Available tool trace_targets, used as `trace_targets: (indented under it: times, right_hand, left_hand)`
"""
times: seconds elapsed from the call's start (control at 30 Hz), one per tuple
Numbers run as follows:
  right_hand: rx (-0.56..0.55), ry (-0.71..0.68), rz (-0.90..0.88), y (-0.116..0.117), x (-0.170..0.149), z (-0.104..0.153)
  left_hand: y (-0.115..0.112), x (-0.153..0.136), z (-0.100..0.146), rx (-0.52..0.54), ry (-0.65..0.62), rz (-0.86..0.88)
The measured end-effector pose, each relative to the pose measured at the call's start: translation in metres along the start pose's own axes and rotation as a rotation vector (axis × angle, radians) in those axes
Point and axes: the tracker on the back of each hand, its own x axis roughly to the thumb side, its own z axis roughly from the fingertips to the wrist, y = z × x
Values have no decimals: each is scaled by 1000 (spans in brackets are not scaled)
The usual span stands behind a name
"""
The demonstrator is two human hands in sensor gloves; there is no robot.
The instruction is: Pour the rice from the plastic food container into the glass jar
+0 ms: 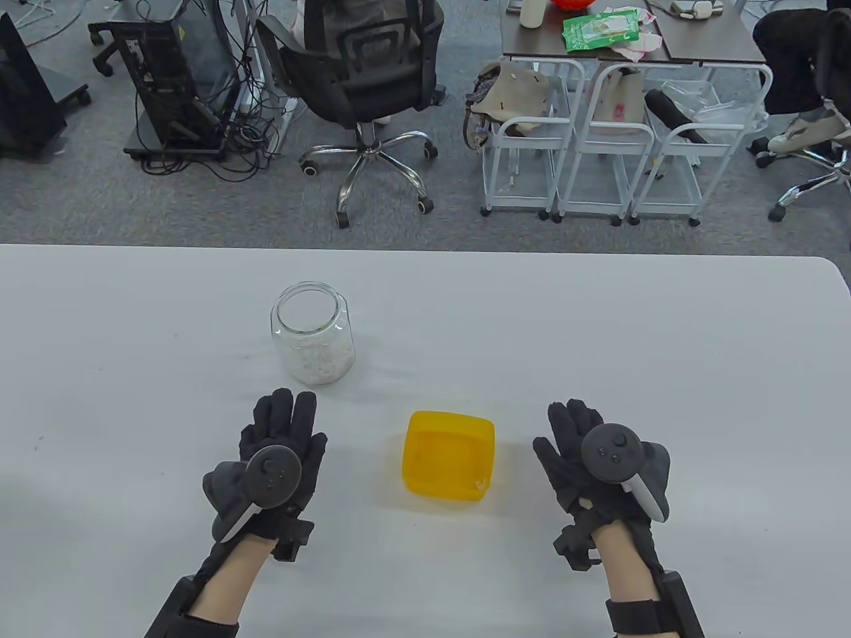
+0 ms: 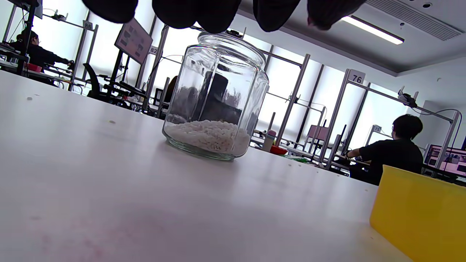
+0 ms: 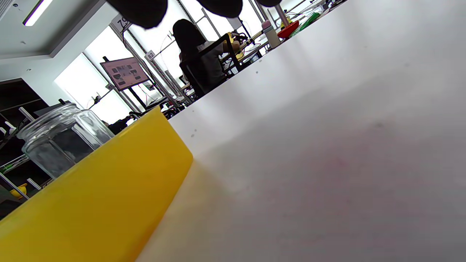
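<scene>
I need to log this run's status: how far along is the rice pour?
Done, it seems: the glass jar holds a shallow layer of rice, and the yellow plastic container stands upright, looking nearly empty apart from a few grains. In hand: nothing; the left hand and right hand lie flat on the table either side of the container. Left: little, if anything.

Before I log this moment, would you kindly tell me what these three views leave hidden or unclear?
- Yellow plastic food container: the table view shows a few pale specks in one corner, too small to identify as rice.
- The container's inside: both wrist views show only its outer wall.
- Clear glass jar: in the right wrist view the container hides its base and rice.
- Left hand, right hand: trackers cover their backs; palms are unseen.
</scene>
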Motion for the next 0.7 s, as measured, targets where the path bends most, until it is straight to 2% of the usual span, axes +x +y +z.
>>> trace_targets:
  times: [0.17,0.3,0.7]
  right_hand:
    - [-1,-2,8,1,1,0]
    - [-11,-17,29,1,3,0]
    - [-14,-40,44,3,9,2]
  left_hand:
    - [-3,-6,-1,-8,-36,-81]
    - [-3,-9,-4,-31,-34,-33]
    - [8,-19,-3,2,1,-5]
